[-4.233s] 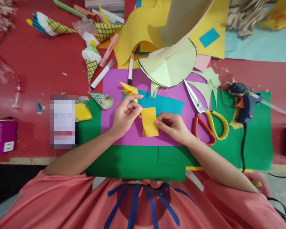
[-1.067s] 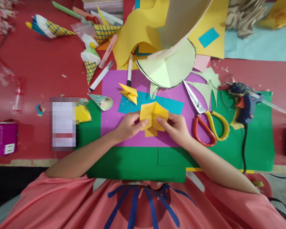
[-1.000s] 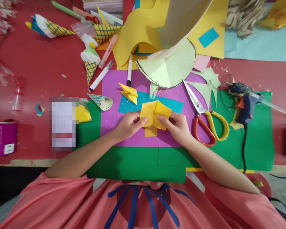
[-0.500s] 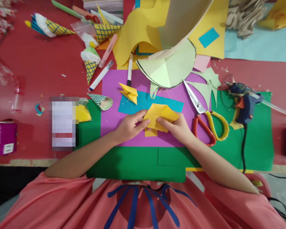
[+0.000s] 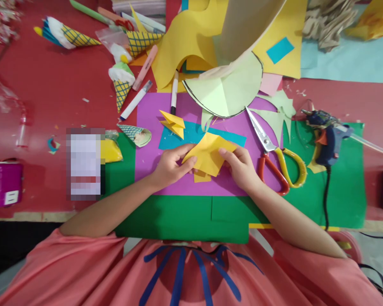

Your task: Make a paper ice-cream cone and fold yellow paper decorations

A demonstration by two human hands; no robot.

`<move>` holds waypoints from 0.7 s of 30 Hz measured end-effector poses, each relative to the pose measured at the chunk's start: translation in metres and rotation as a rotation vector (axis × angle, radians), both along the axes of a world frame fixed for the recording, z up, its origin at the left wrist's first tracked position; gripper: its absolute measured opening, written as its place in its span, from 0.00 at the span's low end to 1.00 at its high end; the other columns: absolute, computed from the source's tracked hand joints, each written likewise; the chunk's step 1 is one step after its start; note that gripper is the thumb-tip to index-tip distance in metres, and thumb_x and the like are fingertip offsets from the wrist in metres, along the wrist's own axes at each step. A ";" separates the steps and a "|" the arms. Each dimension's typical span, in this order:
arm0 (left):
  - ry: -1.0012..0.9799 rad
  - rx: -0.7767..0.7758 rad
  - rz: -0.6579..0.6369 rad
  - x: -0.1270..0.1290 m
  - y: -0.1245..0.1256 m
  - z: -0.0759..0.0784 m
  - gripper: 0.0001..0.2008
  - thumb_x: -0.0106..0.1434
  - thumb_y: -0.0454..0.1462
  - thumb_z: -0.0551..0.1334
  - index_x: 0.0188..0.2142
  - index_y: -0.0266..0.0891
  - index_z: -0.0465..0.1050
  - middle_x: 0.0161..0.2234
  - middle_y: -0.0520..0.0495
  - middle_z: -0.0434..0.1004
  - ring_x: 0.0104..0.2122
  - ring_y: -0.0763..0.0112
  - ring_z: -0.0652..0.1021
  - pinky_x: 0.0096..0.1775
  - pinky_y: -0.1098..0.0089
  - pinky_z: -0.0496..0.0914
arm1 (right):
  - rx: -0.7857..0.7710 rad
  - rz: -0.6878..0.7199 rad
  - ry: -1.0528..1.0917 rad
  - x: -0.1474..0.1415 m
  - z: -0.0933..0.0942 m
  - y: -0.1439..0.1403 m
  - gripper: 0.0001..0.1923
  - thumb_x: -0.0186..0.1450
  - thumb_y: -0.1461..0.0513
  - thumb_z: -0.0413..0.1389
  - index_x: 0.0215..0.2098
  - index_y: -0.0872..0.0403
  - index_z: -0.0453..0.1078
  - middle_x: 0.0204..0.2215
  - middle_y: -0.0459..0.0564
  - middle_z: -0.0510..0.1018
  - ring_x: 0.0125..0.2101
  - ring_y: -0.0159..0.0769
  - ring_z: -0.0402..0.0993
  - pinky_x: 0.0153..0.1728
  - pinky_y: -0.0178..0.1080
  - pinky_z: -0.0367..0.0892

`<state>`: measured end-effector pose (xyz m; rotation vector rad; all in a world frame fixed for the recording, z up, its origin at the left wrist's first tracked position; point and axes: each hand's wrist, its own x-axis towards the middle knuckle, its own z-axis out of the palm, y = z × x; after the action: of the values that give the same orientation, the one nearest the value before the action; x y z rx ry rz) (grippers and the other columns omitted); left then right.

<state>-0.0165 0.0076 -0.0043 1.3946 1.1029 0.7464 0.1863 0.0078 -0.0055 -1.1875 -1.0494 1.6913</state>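
A creased yellow square of paper is held up between both hands over the purple sheet. My left hand pinches its left corner, thumb on top. On the right side, my right hand grips the paper with the thumb on its face and the fingers behind it. Beneath lies another small yellow piece, partly covered. A folded yellow paper shape rests on the blue strip just beyond my hands.
Scissors with red and yellow handles lie to the right, then a glue gun on green paper. Beyond stands a pale green disc. Markers, a small patterned cone and decorated paper cones lie at left.
The yellow square has turned and opened flatter, its corner now pointing away from me. My right thumb has shifted on its face; the left hand has moved slightly.
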 end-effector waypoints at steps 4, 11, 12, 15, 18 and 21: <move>0.020 0.066 0.094 0.000 0.003 0.001 0.15 0.64 0.45 0.60 0.43 0.37 0.75 0.31 0.49 0.79 0.26 0.74 0.78 0.28 0.76 0.73 | 0.003 -0.061 0.020 0.001 -0.001 0.002 0.12 0.64 0.55 0.59 0.27 0.53 0.67 0.20 0.41 0.70 0.20 0.26 0.68 0.20 0.31 0.64; 0.109 0.176 0.350 -0.001 0.002 0.000 0.16 0.64 0.50 0.61 0.46 0.44 0.73 0.17 0.58 0.62 0.16 0.80 0.63 0.19 0.76 0.61 | -0.119 0.237 0.116 -0.002 0.007 -0.002 0.13 0.57 0.57 0.66 0.33 0.56 0.72 0.24 0.46 0.79 0.20 0.29 0.74 0.22 0.33 0.72; 0.108 0.162 0.336 -0.001 0.001 0.000 0.17 0.64 0.51 0.61 0.46 0.44 0.72 0.16 0.58 0.60 0.15 0.79 0.62 0.19 0.76 0.60 | -0.126 0.274 0.116 -0.003 0.007 -0.003 0.13 0.57 0.57 0.66 0.36 0.56 0.73 0.25 0.46 0.80 0.21 0.30 0.75 0.23 0.34 0.73; 0.105 0.169 0.268 -0.002 0.000 -0.001 0.17 0.63 0.52 0.61 0.42 0.42 0.73 0.21 0.55 0.71 0.21 0.77 0.71 0.24 0.75 0.66 | -0.108 0.302 0.087 -0.003 0.007 -0.004 0.13 0.58 0.57 0.64 0.39 0.56 0.74 0.30 0.48 0.81 0.28 0.33 0.79 0.29 0.35 0.75; 0.153 0.249 0.193 -0.002 -0.001 -0.001 0.17 0.63 0.51 0.61 0.38 0.40 0.75 0.28 0.51 0.79 0.28 0.75 0.77 0.30 0.75 0.71 | -0.088 0.246 0.048 -0.004 0.008 -0.004 0.09 0.59 0.59 0.64 0.35 0.56 0.74 0.28 0.46 0.80 0.27 0.32 0.78 0.27 0.33 0.74; 0.183 0.296 0.117 -0.001 0.000 -0.001 0.17 0.63 0.50 0.61 0.37 0.38 0.76 0.31 0.49 0.81 0.30 0.73 0.78 0.33 0.75 0.72 | -0.123 0.136 0.040 -0.004 0.008 -0.003 0.09 0.60 0.58 0.63 0.33 0.56 0.72 0.21 0.43 0.76 0.17 0.27 0.71 0.17 0.30 0.67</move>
<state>-0.0176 0.0075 -0.0057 1.6850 1.2626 0.9079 0.1819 0.0046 0.0024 -1.1764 -1.0340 1.9013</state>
